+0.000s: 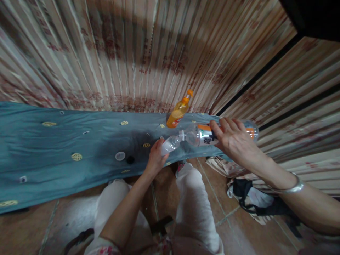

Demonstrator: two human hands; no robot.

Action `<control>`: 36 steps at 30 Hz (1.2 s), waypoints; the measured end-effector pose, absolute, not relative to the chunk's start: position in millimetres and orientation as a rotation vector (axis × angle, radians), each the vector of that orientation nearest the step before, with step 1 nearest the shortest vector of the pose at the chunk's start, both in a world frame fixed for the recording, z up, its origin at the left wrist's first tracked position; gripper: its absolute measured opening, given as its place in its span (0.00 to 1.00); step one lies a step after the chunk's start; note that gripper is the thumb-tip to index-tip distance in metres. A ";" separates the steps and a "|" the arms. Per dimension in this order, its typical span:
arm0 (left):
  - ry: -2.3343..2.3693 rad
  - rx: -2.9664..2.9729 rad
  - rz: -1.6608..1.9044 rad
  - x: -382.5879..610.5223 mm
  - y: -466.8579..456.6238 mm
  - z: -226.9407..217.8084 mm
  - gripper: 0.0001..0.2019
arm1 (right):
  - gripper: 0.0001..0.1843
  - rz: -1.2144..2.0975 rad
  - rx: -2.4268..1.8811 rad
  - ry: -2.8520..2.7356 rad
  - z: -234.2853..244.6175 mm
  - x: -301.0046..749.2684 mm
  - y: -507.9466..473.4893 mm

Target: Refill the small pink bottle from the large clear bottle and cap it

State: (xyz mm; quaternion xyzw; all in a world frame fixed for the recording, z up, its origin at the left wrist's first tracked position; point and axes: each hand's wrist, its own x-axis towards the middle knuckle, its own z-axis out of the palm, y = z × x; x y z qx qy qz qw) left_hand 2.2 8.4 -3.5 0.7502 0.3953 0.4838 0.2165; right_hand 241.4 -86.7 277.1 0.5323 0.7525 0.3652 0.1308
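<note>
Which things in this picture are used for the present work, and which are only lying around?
In use:
Large clear plastic bottle with orange-and-white label, in right hand
Small clear plastic bottle, in left hand

Apparently lying about:
Transparent orange plastic pump bottle
Round white disc, possibly a cap
Small round black object

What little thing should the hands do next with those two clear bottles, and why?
Maybe the left hand should hold the small bottle steady, because it seems to meet the big bottle mouth to mouth, which lies sideways in the right hand, and a wobble could part them.
</note>
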 end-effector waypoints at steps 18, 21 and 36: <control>1.098 2.047 1.329 2.6 6.9 -1.9 0.39 | 0.28 1.058 1.541 2.201 278.9 240.1 -88.0; 1.108 2.037 1.315 2.2 6.6 -1.4 0.39 | 0.28 1.063 1.545 2.207 278.6 240.2 -87.7; 1.118 2.021 1.290 3.3 5.2 3.9 0.39 | 0.29 1.104 1.515 2.228 276.9 242.5 -87.6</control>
